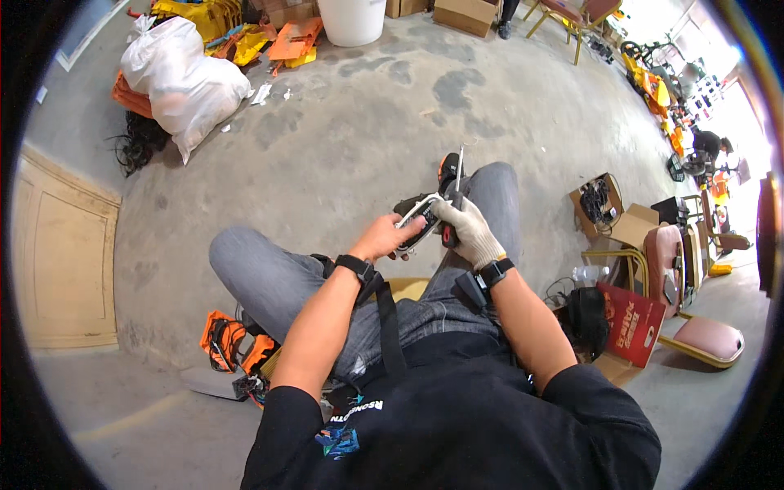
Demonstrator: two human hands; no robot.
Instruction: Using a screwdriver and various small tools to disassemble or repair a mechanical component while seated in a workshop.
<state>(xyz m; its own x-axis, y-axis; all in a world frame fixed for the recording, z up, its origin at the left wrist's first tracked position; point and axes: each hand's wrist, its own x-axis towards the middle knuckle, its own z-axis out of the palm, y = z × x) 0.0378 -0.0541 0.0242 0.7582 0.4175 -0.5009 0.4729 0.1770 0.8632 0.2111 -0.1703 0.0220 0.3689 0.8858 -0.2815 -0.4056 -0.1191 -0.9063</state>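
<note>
Between my knees, my bare left hand is closed on a black part with a white rim; its exact kind cannot be made out. My right hand, in a pale knitted glove, is wrapped around a screwdriver. The metal shaft points up and away from me, and a black-and-red handle end shows below the fingers. The gloved fingertips are against or very close to the white rim. Part of the black piece is hidden behind my fingers.
A white sack and orange and yellow parts lie far left near a white bin. At right are a box of cables, a red box and a pink chair. An orange-and-black item lies by my left leg.
</note>
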